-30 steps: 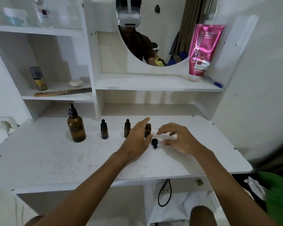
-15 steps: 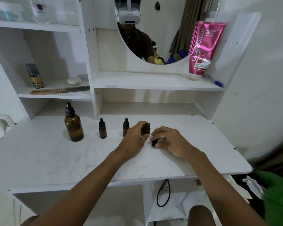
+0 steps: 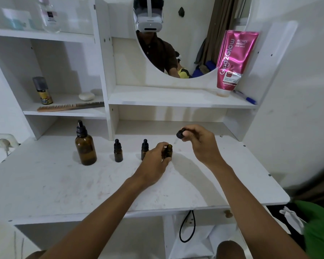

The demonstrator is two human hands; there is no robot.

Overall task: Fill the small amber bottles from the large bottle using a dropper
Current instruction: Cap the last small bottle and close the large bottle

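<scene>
The large amber bottle (image 3: 85,146) with a black dropper cap stands at the left of the white desk (image 3: 64,184). Two small capped amber bottles (image 3: 118,151) (image 3: 144,148) stand to its right. My left hand (image 3: 154,161) grips a third small amber bottle (image 3: 169,150), which stands upright and uncapped on the desk. My right hand (image 3: 200,141) is raised above and to the right of it, holding a black dropper cap (image 3: 180,134) between the fingertips.
A pink serum tube (image 3: 234,60) and a blue pen (image 3: 245,97) are on the shelf under the round mirror. A comb (image 3: 69,107), a soap bar and a small spray can (image 3: 42,90) sit on the left shelf. A power strip (image 3: 0,142) lies at far left.
My right hand picked the black dropper cap up from the desk and lifted it up and to the right. My left hand closed around the uncapped small bottle.
</scene>
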